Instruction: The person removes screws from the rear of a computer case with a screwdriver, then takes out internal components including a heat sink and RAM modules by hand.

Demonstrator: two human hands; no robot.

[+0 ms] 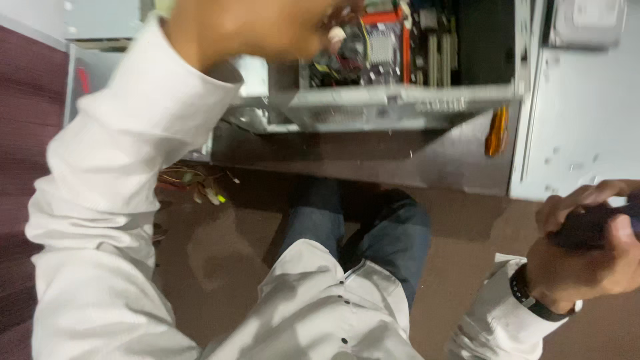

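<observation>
Shirt fabric fills the nearest part of the head view: a pale buttoned shirt (320,313) over blue jeans (373,227), the person seated on a brownish floor (220,253). At the right edge the right hand (587,250), a dark band (533,300) on its wrist, is curled tight around a dark, rounded object (590,227) — it may be a tool handle, but blur leaves its kind uncertain. The left arm, in a white sleeve (127,167), rises up the left side of the view, and the left hand (267,27) reaches into the open grey metal computer case (400,103) at the top of the picture, with fingers bent near a small pale connector or cable end (337,37); whether it actually pinches that piece cannot be told from the blurred frame. Inside the case sit a circuit board with a silver finned heat sink (381,47) and an orange-red strip (404,40) beside it. A loose bundle of coloured wires (200,187) lies on the floor below the case, and an orange cable (495,130) hangs at its right corner, next to a flat grey metal panel (580,120). Judging by this, the case is already opened and the work inside is under way — the panel is off and the wiring loose, so closing up is not yet done.
</observation>
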